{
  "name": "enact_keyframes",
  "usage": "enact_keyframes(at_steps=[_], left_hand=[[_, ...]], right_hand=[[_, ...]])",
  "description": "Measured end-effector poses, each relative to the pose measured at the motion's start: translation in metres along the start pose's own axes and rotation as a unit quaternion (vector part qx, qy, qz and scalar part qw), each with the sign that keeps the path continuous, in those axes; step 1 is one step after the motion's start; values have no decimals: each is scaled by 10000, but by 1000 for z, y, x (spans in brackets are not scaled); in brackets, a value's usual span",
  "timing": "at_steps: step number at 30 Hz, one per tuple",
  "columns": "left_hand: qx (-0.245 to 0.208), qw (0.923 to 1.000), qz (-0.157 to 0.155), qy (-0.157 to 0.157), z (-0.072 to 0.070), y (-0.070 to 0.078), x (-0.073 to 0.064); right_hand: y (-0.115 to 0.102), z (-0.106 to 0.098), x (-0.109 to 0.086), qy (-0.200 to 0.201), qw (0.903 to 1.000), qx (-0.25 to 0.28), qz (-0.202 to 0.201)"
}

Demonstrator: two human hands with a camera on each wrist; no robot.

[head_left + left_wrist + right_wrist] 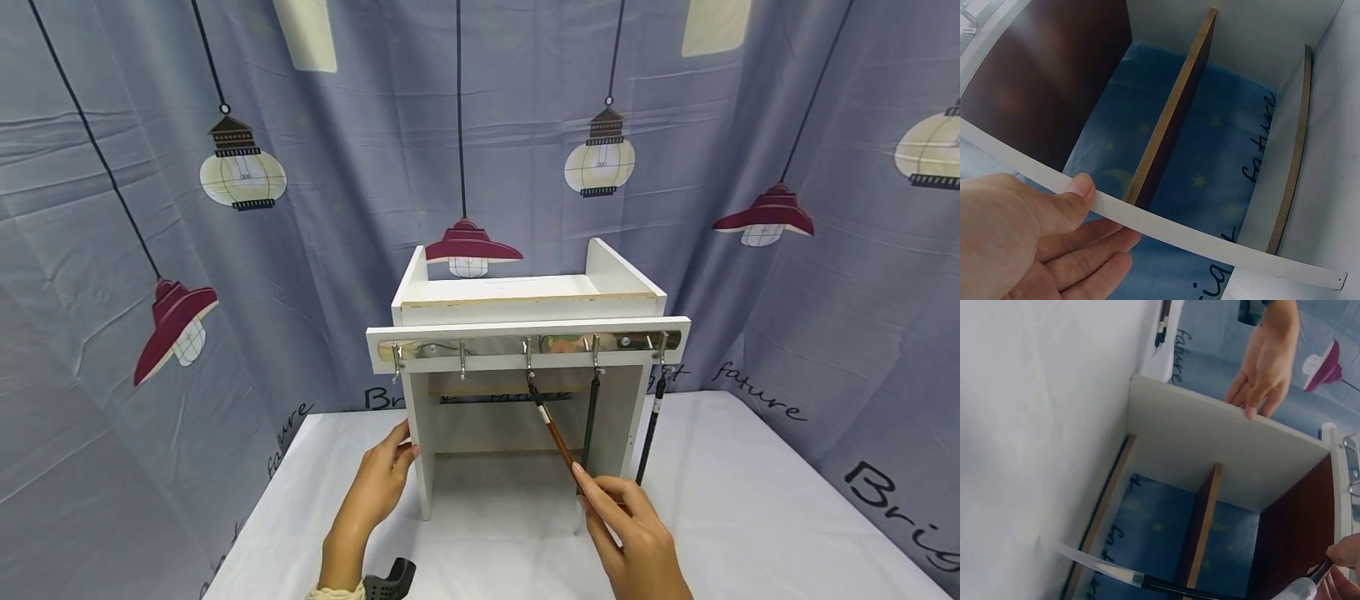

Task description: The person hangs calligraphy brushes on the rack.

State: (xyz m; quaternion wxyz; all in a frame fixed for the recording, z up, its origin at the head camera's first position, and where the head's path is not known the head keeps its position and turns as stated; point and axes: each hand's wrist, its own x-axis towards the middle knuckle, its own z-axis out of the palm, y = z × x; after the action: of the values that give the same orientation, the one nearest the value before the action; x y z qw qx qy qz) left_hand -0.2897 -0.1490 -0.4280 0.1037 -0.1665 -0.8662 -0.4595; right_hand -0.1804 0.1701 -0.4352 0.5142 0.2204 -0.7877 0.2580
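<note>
A white shelf unit stands on the table, with a metal hook rail across its front. My left hand pinches the front edge of its left side panel, thumb on the inner side; the left wrist view shows this grip on the panel edge. With its fingers low on the handle, my right hand holds a brown calligraphy brush slanted. The brush's top end meets the middle hook; whether its loop is over the hook I cannot tell. Black brushes hang from the two right hooks.
In the right wrist view, a hanging black brush has pale bristles in a clear sleeve. The two left hooks carry nothing. A black device is at my left wrist. A patterned curtain surrounds the white table.
</note>
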Motion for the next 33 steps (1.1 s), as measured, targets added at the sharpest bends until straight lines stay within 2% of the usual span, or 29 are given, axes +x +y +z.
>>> enact_keyframes(at_steps=[11,14,20,27,33], left_hand=[[-44,10000,56,-26,0,-1,1],[-34,10000,-8,-30,1,-2,1],[-45,9999,-113,-40,1,-3,1],[-33,9999,-109,-39,1,-3,2],[-65,9999,-85,-53,1,-2,1]], right_hand=[[5,20,-11,209,9996,-19,176],[4,28,-17,297,9992,-65,269],[0,45,-23,407,9976,209,516],[-3,57,-23,54,9932,511,1042],[-8,67,-17,-400,9859,262,1604]])
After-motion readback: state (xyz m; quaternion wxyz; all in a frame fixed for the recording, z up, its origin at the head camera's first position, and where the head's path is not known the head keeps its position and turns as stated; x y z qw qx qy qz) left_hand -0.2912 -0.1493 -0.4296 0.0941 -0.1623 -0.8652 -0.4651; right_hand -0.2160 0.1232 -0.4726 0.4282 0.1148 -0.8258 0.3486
